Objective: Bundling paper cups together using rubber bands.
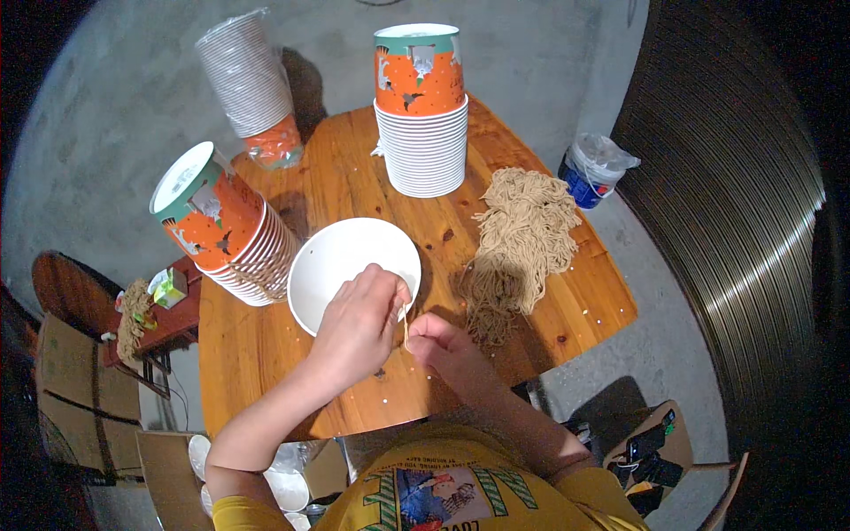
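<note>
In front of me, my left hand (370,305) is over the near right rim of a round white paper bucket (341,245), its fingers pinched on a short beige string (405,325). The string runs down to my right hand (440,342), whose thumb and finger are closed on its lower end. To the right lies a loose heap of beige string (529,221), its near part darkened by shadow. An orange and green bucket stack (217,221) leans left of the white bucket, with strands of string across its rims.
A tall stack of paper buckets (421,142) stands upright at the table's back. Behind on the left is a plastic-wrapped stack (248,88). The wooden table (354,403) curves close to my body. A blue-and-white pail (589,177) stands on the floor beyond its right edge.
</note>
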`<control>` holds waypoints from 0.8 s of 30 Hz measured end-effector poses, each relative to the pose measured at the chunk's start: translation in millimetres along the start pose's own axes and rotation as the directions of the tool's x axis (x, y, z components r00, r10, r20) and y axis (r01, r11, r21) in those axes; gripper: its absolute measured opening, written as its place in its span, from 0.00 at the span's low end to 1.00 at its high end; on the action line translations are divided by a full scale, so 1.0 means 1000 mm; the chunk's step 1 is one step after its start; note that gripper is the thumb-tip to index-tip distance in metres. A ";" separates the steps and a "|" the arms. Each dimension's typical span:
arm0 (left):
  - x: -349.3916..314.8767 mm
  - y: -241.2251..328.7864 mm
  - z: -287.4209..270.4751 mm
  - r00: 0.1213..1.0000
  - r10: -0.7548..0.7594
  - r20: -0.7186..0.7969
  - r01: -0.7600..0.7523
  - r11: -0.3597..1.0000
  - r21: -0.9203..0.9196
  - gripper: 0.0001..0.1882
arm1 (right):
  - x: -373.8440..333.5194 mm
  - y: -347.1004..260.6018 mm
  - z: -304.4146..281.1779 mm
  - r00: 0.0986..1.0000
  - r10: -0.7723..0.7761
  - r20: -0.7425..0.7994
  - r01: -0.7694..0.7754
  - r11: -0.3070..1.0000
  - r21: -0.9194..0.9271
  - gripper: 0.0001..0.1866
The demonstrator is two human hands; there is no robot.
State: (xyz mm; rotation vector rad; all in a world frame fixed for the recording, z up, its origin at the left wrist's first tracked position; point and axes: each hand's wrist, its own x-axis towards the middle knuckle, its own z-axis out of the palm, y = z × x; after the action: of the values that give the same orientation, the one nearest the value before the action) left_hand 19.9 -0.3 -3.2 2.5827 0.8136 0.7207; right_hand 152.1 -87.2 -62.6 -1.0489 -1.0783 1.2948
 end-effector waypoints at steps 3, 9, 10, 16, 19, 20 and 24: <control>0.000 -0.001 0.000 0.999 0.047 -0.006 -0.046 0.997 0.063 0.04 | 0.002 0.013 0.004 0.999 -0.048 -0.013 0.048 0.999 -0.024 0.05; 0.004 -0.006 -0.006 0.996 0.087 0.020 -0.087 0.995 0.045 0.04 | -0.003 0.012 0.011 0.989 -0.033 -0.144 0.038 0.999 0.033 0.03; 0.005 -0.007 -0.007 0.996 0.086 0.018 -0.087 0.995 0.047 0.04 | -0.004 0.009 0.013 0.973 0.058 -0.223 -0.031 0.992 0.123 0.03; 0.004 -0.009 -0.007 0.997 0.063 0.035 -0.064 0.998 0.019 0.03 | 0.005 -0.011 0.017 0.922 -0.236 -0.306 0.128 0.934 -0.335 0.08; 0.006 -0.008 -0.007 0.996 0.070 0.046 -0.069 0.997 -0.018 0.03 | 0.010 -0.006 0.013 0.902 -0.270 -0.336 0.118 0.904 -0.410 0.08; 0.006 -0.007 -0.007 0.996 0.068 0.053 -0.067 0.998 -0.017 0.03 | 0.010 -0.007 0.012 0.902 -0.270 -0.335 0.119 0.905 -0.408 0.08; 0.004 -0.012 -0.007 0.995 0.080 0.062 -0.078 0.996 -0.034 0.03 | 0.011 -0.012 0.013 0.921 -0.243 -0.304 0.067 0.868 -0.492 0.07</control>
State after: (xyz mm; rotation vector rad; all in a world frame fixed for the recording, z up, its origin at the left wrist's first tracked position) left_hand 14.1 12.7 -1.4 2.6071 0.6790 0.6652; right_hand 141.5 -76.4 -48.0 -1.4632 -1.1944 0.6731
